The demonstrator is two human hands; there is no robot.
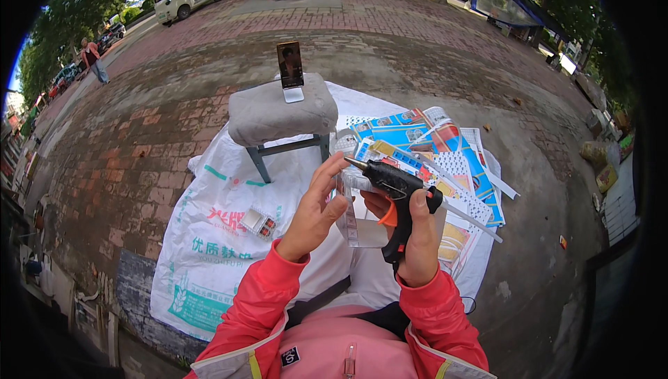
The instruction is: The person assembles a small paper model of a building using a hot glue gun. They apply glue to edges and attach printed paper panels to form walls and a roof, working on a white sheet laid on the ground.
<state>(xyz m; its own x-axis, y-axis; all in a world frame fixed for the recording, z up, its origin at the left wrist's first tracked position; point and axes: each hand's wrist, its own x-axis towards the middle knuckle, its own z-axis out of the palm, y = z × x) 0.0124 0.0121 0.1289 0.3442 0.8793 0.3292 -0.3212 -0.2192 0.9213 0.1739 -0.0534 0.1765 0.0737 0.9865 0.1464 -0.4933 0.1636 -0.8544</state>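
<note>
Glue gun (393, 191), black with an orange trigger and a metal nozzle, sits just right of the frame's centre, gripped in the person's right hand (417, 240) with fingers wrapped round the handle. Its nozzle points up and left, toward a clear plastic piece (351, 208) that the left hand (316, 212) pinches by its edge, seemingly to steady it against the tip. A pale glue stick (473, 219) juts from the gun's back toward the right. Both forearms, in red sleeves, enter from the lower edge. Beneath lies a white woven sack (209, 254) spread on the pavement, apparently as a work mat. Colourful printed sheets (424, 139) lie at centre right. A small padded stool (278, 111) above centre props up a phone (290, 66), upright and facing the person.
</note>
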